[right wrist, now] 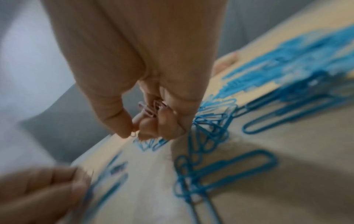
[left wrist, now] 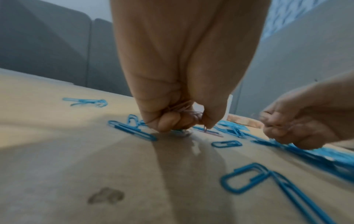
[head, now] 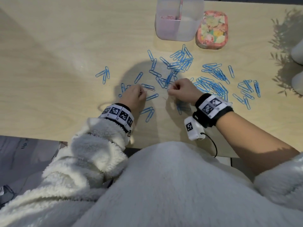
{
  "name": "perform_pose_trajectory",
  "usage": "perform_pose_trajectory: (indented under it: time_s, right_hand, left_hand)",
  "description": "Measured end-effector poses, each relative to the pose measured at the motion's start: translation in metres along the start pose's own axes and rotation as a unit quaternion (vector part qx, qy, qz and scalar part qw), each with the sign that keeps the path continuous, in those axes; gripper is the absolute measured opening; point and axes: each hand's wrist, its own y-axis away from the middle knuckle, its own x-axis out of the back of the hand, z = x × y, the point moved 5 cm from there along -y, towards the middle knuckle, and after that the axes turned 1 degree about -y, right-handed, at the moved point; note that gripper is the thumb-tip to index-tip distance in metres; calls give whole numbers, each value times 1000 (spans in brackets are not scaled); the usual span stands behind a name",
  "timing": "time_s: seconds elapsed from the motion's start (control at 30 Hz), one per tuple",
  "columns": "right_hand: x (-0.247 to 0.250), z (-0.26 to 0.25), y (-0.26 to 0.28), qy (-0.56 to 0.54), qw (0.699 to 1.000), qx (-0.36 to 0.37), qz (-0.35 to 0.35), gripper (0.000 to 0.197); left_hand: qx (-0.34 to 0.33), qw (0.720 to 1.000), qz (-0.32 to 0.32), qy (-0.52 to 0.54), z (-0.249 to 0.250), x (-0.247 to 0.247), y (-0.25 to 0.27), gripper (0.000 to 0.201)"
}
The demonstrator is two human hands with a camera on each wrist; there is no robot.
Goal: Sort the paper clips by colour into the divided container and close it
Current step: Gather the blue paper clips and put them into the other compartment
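Note:
Many blue paper clips (head: 208, 86) lie scattered over the wooden table (head: 49, 63). My left hand (head: 136, 94) is down on the table, its curled fingers holding a bunch of pink clips (left wrist: 184, 110); its thumb tip touches a pink clip lying flat (left wrist: 208, 132). My right hand (head: 178, 89) hovers just above the blue pile, curled round several pink clips (right wrist: 153, 108), thumb and forefinger pinching one. The translucent divided container (head: 179, 18) stands at the far edge with pink clips (head: 167, 17) in its left compartment. Its floral lid (head: 212, 30) lies to its right.
Two white rounded objects (head: 297, 66) sit at the table's right edge beside leaf shadows. The near table edge runs just under my wrists. A grey sofa back (left wrist: 47, 45) stands beyond the table in the left wrist view.

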Motion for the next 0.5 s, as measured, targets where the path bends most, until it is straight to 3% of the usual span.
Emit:
perform_pose_trajectory:
  time_s: [0.17, 0.3, 0.37, 0.43, 0.5]
  right_hand:
    - [3, -7, -3, -302, 953, -33, -11, 15]
    - [-11, -27, -15, -386, 917, -90, -48, 17]
    - [-18, -34, -23, -342, 932, -108, -43, 15]
    - [-22, -40, -33, -168, 985, -48, -11, 25]
    - [-28, -48, -39, 26, 999, 21, 14, 14]
  left_hand:
    - [51, 990, 66, 118, -21, 16, -3, 22]
    - [62, 977, 89, 184, -31, 21, -3, 9]
    - [70, 965, 94, 235, -33, 21, -1, 3]
    - [78, 953, 93, 277, -34, 19, 1, 6]
    - [86, 951, 89, 282, -33, 18, 0, 18]
